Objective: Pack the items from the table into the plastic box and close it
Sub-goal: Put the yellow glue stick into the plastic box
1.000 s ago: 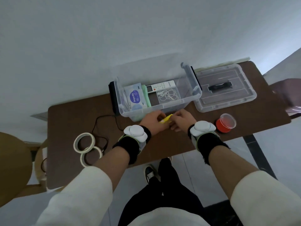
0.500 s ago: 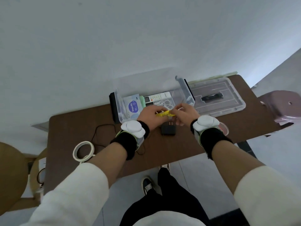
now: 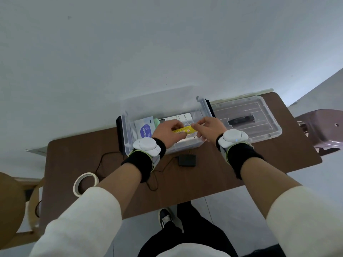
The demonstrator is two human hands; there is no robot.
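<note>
Since a second ago both hands have carried the yellow item (image 3: 182, 130) from in front of the plastic box (image 3: 124, 141) to above its open top. The left hand (image 3: 167, 133) pinches one end and the right hand (image 3: 210, 129) the other, with fingers (image 3: 201, 125) curled narrowly round it. What the slim labelled item is cannot be told.

It hangs over the middle of the box, to the right of a wipes packet (image 3: 145, 129) and just nearer than a remote control (image 3: 182, 117).

The step looks like setting it down inside. It would go best lowered flat into the free room near the front wall, lying along the box and not propped on the remote, so the lid (image 3: 269, 127) can later seat. One hand should let go first and the other release only once the item rests on the bottom.

A black power adapter (image 3: 187, 160) and a tape roll (image 3: 78, 184) wait on the surface (image 3: 222, 173), so packing seems about half done.
</note>
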